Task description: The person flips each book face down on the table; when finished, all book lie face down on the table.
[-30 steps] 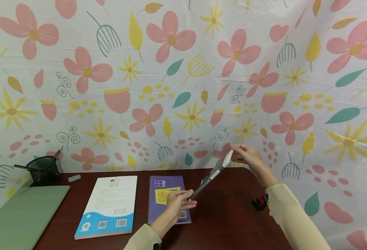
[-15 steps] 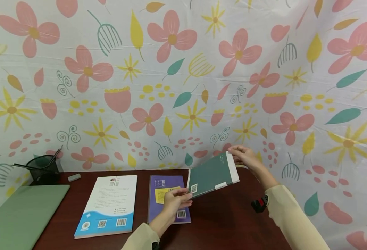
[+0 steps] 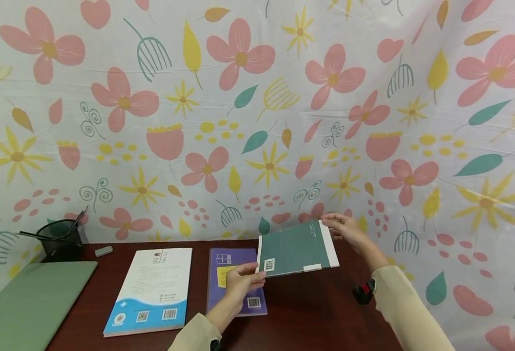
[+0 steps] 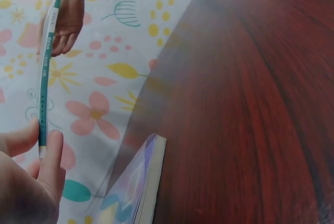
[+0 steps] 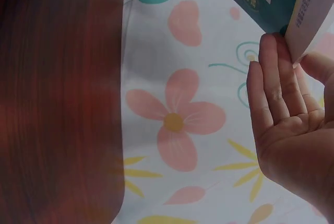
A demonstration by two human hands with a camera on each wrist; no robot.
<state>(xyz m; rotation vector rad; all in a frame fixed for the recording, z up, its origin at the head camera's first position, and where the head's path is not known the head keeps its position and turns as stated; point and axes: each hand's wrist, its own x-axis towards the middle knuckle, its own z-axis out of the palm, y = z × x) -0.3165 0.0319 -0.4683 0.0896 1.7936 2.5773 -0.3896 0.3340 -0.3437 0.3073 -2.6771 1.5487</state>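
Observation:
A thin dark green book (image 3: pixel 296 247) with a white strip along its right end is held above the table, its barcode side up in the head view. My left hand (image 3: pixel 239 283) pinches its near left corner between thumb and fingers. At the far right corner, my right hand (image 3: pixel 344 229) grips the white end. Edge-on in the left wrist view, the book's spine (image 4: pixel 47 72) runs between both hands. The right wrist view has the right fingers (image 5: pixel 279 83) under the cover, with the thumb on the other side. Partly behind the left hand lies a purple book (image 3: pixel 235 258).
Left of the purple book, a white and blue book (image 3: pixel 154 287) lies flat on the dark red table (image 3: pixel 310 317). A grey eraser (image 3: pixel 104 251), a black mesh pen holder (image 3: pixel 62 239) and a green mat (image 3: pixel 33 297) are farther left. A flowered cloth (image 3: pixel 257 122) hangs behind.
The green book has turned from nearly edge-on to showing its barcode side, and its far end has come down a little. Both hands keep their hold on it.

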